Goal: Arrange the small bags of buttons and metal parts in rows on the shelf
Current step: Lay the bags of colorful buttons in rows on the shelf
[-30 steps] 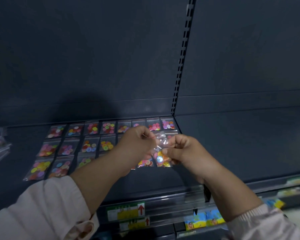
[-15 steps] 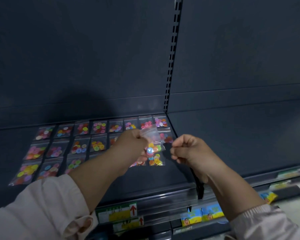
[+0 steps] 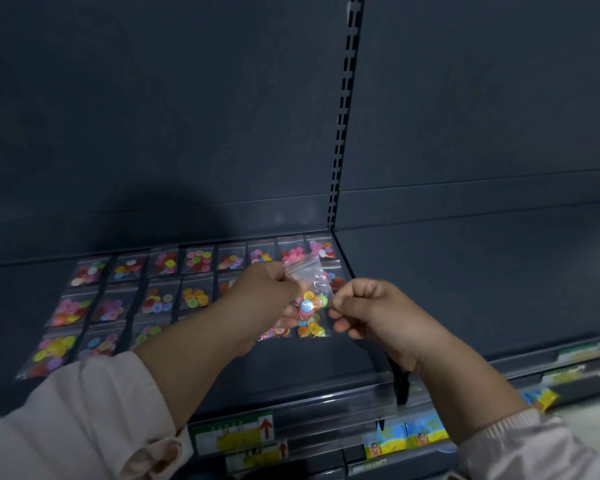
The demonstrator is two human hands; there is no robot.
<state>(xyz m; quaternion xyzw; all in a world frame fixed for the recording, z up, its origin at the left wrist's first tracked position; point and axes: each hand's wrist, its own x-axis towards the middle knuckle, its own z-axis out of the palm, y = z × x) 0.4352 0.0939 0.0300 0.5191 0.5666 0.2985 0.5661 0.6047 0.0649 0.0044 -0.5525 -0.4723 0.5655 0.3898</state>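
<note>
**A:** Where's the bag of buttons (image 3: 311, 293) now?

**B:** In the air, just left of the slotted upright's (image 3: 340, 133) foot. The left hand (image 3: 267, 296) grips its sealed top. The right hand (image 3: 371, 313), fingers curled, appears to pinch its lower right edge.

**A:** Which step is this?

**B:** Placing, I'd judge. Three rows of laid bags (image 3: 198, 259) run leftward from the upright on the shelf (image 3: 465, 289), and the hands partly hide the front row. Next the bag wants lowering flat into whatever gap remains, squared to its neighbours without nudging them.
</note>
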